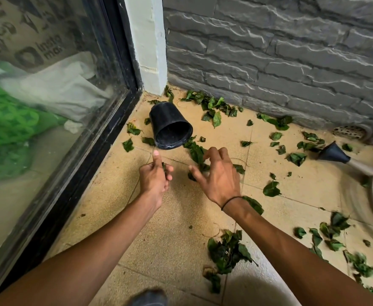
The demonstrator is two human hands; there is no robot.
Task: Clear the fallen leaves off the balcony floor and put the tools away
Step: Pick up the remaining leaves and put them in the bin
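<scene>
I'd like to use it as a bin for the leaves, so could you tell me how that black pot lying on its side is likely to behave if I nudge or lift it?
The black pot lies on its side with a round, tapered body, so a nudge would probably roll it in a curve. It looks empty and thin-walled, so likely light and a bit flexible.

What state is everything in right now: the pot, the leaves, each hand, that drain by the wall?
Pot: tipped on its side, mouth toward the person, looks empty.
Leaves: scattered loose over the floor, not yet cleared.
Left hand: fingers curled around a few leaves.
Right hand: fingers spread, reaching down onto leaves.
Drain: uncovered, at the foot of the wall.
Watering can: on the floor, partly out of view.
</scene>
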